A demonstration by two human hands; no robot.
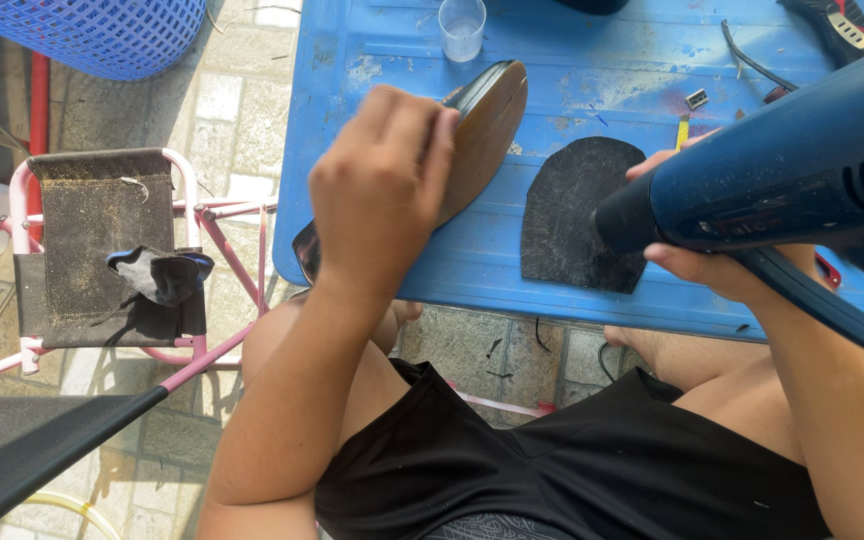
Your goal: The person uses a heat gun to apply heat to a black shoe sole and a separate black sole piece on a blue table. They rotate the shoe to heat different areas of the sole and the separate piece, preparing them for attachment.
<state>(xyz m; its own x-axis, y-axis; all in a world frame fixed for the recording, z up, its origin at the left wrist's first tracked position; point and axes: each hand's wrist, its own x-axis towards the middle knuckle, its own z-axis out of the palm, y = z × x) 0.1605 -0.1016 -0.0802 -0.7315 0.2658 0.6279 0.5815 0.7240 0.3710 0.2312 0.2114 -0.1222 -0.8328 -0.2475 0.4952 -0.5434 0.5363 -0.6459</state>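
On the table (572,45), the shoe (487,125) lies left of the rubber sole piece (567,215).

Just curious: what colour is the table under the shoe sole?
Blue table, scuffed and stained, seen in the head view.

The worktop (592,60) is blue plastic, ribbed, scuffed and smeared with pale stains. On it lies a black sole piece (572,215) of matt, rough rubber, dusted grey. The shoe (487,125) under the left hand (382,190) shows a smooth brown sole, leather-like, with a dark glossy edge. The heat gun (792,170) in the right hand (697,265) has a dark blue, smooth plastic body with a slight sheen. A small cup (462,25) is clear plastic. The folding stool (102,250) has dusty black cloth on pink painted metal tubing. The basket (92,35) is blue plastic mesh.
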